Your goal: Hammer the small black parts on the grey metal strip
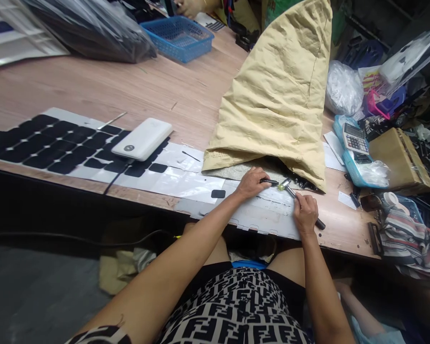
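Observation:
My right hand [306, 212] is closed around the handle of a small hammer [290, 191] with a metal shaft, a yellowish striking face and a black grip end. The hammer's head lies just right of my left hand [251, 184], whose fingers pinch a slim black piece [270, 181] close to the tabletop. What kind of piece it is, I cannot make out. Beneath both hands is a pale sheet [258, 217] along the table's front edge. Behind them, small dark metal parts [303, 183] show under the open mouth of a beige cloth bag [268, 110].
To the left, black rounded pads [64, 143] lie in rows on white sheeting, with a white power bank [143, 138] on top. A blue basket [179, 38] stands at the back near another person's hand [189, 7]. A calculator [356, 138] and a cardboard box [401, 160] are on the right.

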Action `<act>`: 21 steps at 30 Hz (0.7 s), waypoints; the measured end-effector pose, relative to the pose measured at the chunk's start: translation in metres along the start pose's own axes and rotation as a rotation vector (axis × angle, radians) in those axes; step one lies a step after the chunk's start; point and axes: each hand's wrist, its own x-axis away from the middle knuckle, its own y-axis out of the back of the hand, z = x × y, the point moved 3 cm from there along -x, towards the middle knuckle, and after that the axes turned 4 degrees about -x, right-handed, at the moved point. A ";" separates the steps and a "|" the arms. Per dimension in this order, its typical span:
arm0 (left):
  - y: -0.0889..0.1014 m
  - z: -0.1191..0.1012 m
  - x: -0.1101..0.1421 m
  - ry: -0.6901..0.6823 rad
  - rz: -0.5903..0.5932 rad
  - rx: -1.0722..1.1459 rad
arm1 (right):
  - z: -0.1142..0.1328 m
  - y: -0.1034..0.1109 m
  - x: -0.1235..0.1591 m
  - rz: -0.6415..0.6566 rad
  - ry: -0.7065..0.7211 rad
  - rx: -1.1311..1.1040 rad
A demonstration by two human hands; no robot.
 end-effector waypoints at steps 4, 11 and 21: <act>0.004 -0.004 0.002 -0.023 0.043 -0.018 | 0.001 -0.003 -0.001 0.020 -0.008 0.009; 0.023 -0.050 0.083 -0.223 0.209 0.106 | 0.002 -0.003 -0.001 0.074 -0.052 0.031; -0.007 -0.058 0.179 -0.239 0.236 -0.038 | 0.002 -0.003 -0.001 0.089 -0.073 0.056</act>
